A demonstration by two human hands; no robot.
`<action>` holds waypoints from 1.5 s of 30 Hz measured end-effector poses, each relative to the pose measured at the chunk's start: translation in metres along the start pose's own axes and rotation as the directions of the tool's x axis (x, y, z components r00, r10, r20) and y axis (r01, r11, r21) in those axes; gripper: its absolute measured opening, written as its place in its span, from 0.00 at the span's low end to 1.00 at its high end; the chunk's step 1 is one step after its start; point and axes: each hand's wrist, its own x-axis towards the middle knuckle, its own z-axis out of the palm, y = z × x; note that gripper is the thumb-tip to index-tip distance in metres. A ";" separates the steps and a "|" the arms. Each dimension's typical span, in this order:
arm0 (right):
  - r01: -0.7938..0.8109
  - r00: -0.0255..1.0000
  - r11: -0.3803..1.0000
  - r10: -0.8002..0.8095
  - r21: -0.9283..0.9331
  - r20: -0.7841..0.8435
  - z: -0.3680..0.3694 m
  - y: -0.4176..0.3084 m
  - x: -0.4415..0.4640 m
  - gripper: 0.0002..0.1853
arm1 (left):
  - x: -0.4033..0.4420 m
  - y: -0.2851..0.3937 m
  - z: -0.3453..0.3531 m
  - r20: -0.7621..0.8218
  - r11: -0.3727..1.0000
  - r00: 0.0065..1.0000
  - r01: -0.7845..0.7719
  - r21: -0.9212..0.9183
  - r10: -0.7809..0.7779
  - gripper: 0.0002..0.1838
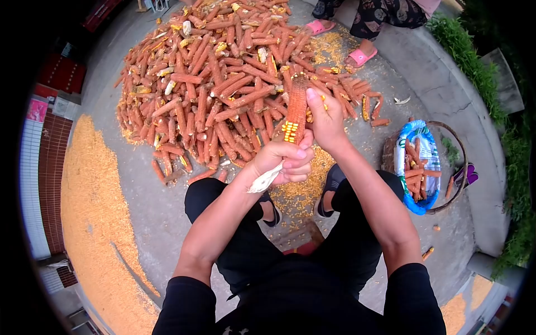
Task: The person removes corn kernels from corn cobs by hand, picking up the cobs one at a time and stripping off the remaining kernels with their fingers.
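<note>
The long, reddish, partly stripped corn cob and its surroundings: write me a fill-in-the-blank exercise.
The small kernels on the corn cob are ____.
The oval basket with blue-edged plastic lining has an arched brown ____.
The flat slippers on the other person's feet are ____.

yellow; handle; pink

The head view looks forward and down from close above the lap (245, 248), cob pile (212, 84) at eleven o'clock, edges rather murky.
</note>
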 end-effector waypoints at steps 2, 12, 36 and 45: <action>-0.096 0.995 0.985 0.096 0.143 0.008 0.003 0.001 0.001 0.16 | 0.000 0.003 0.000 0.080 0.999 0.997 -0.015 -0.044 0.018 0.09; -0.001 0.990 0.773 0.090 -0.635 0.108 0.000 -0.024 -0.007 0.25 | 0.018 -0.008 -0.003 -0.492 0.609 0.613 0.021 0.793 0.618 0.06; 0.266 0.923 0.896 -0.131 -0.356 0.361 -0.012 -0.023 -0.007 0.18 | -0.005 0.008 0.003 -0.199 0.989 0.969 -0.148 0.001 0.145 0.06; -0.068 0.955 0.997 0.071 -0.020 0.288 -0.014 -0.025 -0.009 0.13 | -0.010 0.015 0.013 -0.011 0.996 0.996 -0.083 -0.038 0.083 0.09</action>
